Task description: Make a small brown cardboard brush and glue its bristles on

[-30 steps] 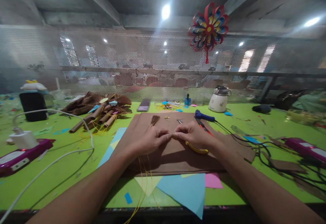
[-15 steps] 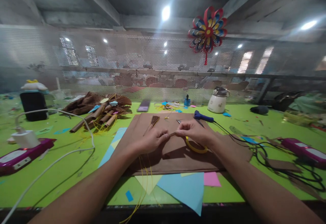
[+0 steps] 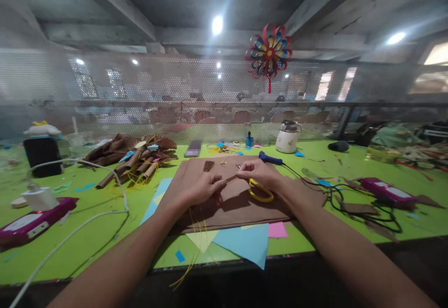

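A thin brown paper strip [image 3: 231, 178] spans the gap between my hands, above brown paper sheets [image 3: 241, 212]. My left hand [image 3: 206, 188] is closed, thumb and finger pinching the strip's left end. Pinched fingers of my right hand [image 3: 257, 172] hold its other end. Just beyond my left hand lies a fringed brown bundle [image 3: 208, 165], its lower part hidden by the hand. Yellow strings [image 3: 199, 221] trail below that hand toward the table edge. Under my right hand are scissors with yellow handles [image 3: 262, 192], and behind it rests a blue glue gun [image 3: 270, 159].
Rolled brown paper pieces [image 3: 135, 163] with yellow strings lie at left. A white cable [image 3: 126, 196] runs from a purple power strip [image 3: 38, 219]. At right, black cords [image 3: 350, 205] tangle near another purple strip [image 3: 387, 191]. A white bottle [image 3: 287, 139] stands behind.
The view has shifted, so the table's things appear further left. My hands are slightly further apart, and more of the strip shows between them.
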Demonstrator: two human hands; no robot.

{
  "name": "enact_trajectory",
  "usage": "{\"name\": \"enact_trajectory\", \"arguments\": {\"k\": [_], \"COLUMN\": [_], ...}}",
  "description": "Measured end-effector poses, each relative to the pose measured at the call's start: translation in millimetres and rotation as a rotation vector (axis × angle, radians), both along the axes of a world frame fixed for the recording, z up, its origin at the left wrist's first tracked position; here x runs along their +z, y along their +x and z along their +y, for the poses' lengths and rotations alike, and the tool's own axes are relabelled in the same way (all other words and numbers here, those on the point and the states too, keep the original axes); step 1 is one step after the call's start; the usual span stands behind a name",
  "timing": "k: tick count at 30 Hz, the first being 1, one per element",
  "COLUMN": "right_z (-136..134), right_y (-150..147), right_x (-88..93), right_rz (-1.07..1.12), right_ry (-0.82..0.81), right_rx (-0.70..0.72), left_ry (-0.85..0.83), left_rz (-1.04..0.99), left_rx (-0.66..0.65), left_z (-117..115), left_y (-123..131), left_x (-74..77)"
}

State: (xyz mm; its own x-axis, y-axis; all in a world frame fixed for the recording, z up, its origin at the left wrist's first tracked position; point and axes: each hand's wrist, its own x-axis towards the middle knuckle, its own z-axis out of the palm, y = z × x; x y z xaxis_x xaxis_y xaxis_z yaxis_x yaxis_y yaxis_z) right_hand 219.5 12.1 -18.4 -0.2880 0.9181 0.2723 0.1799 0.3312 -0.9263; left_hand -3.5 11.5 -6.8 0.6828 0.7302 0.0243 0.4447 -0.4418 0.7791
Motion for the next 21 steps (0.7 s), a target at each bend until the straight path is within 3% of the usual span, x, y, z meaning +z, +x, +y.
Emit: {"name": "enact_trajectory", "arguments": {"k": [5, 10, 13, 18, 21], "right_z": [5, 11, 15, 12, 2], "right_y": [0, -3, -5, -17, -30], "right_x": [-6.3, -17.3, -20.6, -8.2, 4.2], "right_rz": [0.026, 0.014, 0.019, 0.029, 0.082], "right_ry": [0.017, 0.060, 0.067, 0.106, 0.088], "right_rx": [-0.012, -0.037, -0.071, -0.110, -0.100], "left_ry": [0.034, -0.064, -0.065, 0.019, 0.020], "left_rz": [-0.056, -0.088, -0.069, -0.130, -0.311], "left_rx": [-0.035, -0.022, 0.026, 0.115, 0.285], "left_z": [5, 17, 21, 18, 12], "left_y": [-5, -7, -7, -8, -8], "left_x": [0.1, -8.7, -3.2, 14.3, 14.2]}}
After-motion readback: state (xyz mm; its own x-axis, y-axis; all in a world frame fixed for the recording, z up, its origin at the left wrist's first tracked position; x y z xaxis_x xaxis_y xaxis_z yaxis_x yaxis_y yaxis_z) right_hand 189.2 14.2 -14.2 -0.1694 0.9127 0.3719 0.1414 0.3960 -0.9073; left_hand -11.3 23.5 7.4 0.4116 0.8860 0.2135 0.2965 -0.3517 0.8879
